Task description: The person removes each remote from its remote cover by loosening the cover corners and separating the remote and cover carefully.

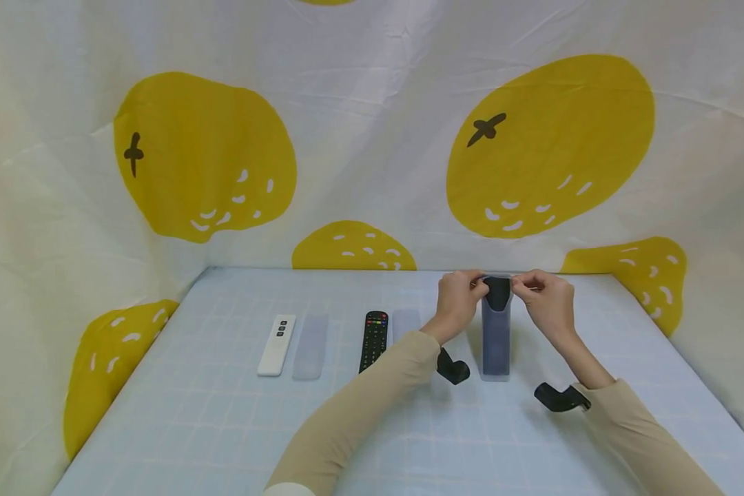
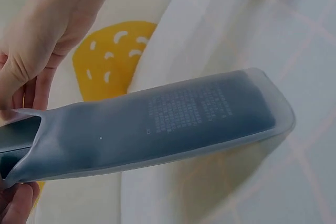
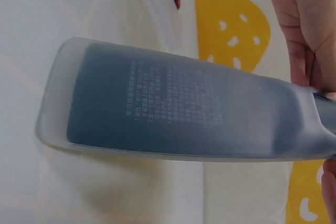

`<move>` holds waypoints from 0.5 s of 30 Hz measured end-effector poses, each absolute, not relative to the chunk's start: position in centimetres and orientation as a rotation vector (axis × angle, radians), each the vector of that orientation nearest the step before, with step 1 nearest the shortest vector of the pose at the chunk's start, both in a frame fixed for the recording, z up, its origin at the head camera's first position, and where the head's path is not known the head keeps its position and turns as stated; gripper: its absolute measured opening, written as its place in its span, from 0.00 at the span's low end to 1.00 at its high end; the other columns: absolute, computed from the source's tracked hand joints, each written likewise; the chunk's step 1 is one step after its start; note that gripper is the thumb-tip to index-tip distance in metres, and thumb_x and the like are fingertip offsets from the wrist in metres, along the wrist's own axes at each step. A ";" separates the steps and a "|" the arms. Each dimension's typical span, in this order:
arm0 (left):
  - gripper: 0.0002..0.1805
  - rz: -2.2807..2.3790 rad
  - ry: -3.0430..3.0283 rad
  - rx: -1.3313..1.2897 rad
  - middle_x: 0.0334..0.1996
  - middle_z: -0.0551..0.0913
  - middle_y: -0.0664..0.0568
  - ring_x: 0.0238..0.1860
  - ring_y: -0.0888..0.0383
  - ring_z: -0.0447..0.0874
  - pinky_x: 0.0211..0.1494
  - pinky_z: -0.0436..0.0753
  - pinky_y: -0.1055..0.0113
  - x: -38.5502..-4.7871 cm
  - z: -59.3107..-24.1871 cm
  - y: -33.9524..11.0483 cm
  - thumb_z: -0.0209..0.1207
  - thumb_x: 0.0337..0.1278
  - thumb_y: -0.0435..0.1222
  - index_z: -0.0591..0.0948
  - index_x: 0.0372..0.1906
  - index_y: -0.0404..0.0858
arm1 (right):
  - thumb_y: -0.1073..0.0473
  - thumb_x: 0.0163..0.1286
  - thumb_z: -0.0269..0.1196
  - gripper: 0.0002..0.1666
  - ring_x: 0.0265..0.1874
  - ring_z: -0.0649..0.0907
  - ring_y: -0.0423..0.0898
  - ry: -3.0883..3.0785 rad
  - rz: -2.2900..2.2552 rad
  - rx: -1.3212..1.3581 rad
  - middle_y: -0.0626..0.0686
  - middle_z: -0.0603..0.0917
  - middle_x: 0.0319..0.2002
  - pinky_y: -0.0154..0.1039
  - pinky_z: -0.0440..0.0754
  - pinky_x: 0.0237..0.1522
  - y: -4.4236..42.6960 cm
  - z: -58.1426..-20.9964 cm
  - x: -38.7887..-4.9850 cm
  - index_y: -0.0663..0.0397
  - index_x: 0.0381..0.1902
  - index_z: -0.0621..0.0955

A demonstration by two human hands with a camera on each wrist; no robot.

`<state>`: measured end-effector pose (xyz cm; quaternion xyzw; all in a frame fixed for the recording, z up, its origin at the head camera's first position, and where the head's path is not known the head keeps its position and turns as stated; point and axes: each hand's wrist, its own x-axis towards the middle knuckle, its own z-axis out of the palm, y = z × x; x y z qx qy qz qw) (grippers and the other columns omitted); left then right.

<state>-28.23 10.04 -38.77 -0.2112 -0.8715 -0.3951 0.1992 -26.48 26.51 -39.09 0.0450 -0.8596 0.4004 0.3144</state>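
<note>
A dark remote control stands out of the mouth of a translucent sleeve, with most of its length inside. Printed text shows through the sleeve in the left wrist view, and the sleeve shows the same in the right wrist view. My left hand pinches the left edge of the sleeve's mouth. Across from it, my right hand pinches the right edge. Beyond the remote's end, the sleeve's closed tip has a clear gap.
To the left lie a white remote, a flat translucent sleeve and a black remote. Another translucent sleeve is partly behind my left forearm. A patterned curtain hangs behind the pale checked table.
</note>
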 end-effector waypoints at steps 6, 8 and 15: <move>0.12 -1.186 -2.386 -0.653 0.14 0.68 0.58 0.16 0.69 0.59 0.24 0.56 0.83 -28.5 -39.1 9.7 0.57 0.53 0.28 0.75 0.18 0.41 | 0.67 0.60 0.64 0.07 0.19 0.76 0.22 -2.265 1.161 0.101 0.37 0.83 0.19 0.18 0.74 0.24 26.8 -39.2 -26.9 0.67 0.26 0.85; 0.12 -1.198 -2.384 -0.655 0.14 0.68 0.58 0.16 0.69 0.60 0.24 0.58 0.83 -28.5 -39.2 9.6 0.57 0.54 0.28 0.75 0.18 0.41 | 0.67 0.61 0.63 0.07 0.19 0.78 0.23 -2.281 1.225 0.096 0.29 0.80 0.18 0.20 0.76 0.24 26.9 -39.2 -27.0 0.68 0.27 0.84; 0.11 -1.323 -2.417 -0.643 0.26 0.88 0.53 0.23 0.68 0.82 0.28 0.71 0.87 -28.7 -39.1 9.3 0.57 0.56 0.28 0.88 0.39 0.38 | 0.68 0.65 0.55 0.10 0.21 0.80 0.28 -2.392 1.446 0.083 0.32 0.80 0.20 0.25 0.82 0.29 27.4 -38.7 -27.2 0.74 0.34 0.80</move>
